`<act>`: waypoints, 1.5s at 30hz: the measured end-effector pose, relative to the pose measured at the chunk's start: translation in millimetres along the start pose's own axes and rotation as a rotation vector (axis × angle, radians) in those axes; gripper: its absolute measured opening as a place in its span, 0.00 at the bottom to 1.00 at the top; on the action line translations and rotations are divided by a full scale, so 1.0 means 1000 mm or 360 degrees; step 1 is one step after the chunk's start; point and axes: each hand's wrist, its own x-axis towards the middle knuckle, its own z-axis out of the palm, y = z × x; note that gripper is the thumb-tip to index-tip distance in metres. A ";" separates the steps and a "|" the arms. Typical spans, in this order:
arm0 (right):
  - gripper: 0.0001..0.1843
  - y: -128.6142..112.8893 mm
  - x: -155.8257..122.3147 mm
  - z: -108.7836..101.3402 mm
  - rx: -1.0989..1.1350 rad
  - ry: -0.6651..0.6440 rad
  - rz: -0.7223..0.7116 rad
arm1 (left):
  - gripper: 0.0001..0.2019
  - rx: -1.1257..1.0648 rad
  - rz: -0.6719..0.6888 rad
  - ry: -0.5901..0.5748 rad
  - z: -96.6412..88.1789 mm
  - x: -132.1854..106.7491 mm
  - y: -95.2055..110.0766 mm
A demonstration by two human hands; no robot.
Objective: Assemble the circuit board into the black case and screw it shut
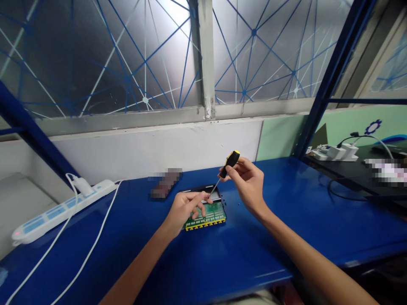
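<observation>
My right hand (246, 182) grips a screwdriver (230, 163) by its black and yellow handle, with the thin metal shaft slanting down to the left. At the shaft's tip, the thumb and index finger of my left hand (187, 207) are pinched together; what lies between them is too small to make out. Beneath my left hand is a green circuit board (216, 209) with a yellow connector strip (206, 223) along its near edge. The board sits in or against a black casing (224, 202), partly covered by my left hand.
A white power strip (68, 207) with a plugged-in adapter and white cables lies on the left. Behind the board rests a dark, blurred-out object (167, 183). A tiny dark bit (238, 204) lies right of the casing on the blue table (305, 212). White plugs (341, 151) stand far right.
</observation>
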 end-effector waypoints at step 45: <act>0.22 0.026 -0.026 0.021 -0.0684 -0.0531 -0.0381 | 0.08 0.0761 0.0353 -0.0267 -0.019 -0.005 0.011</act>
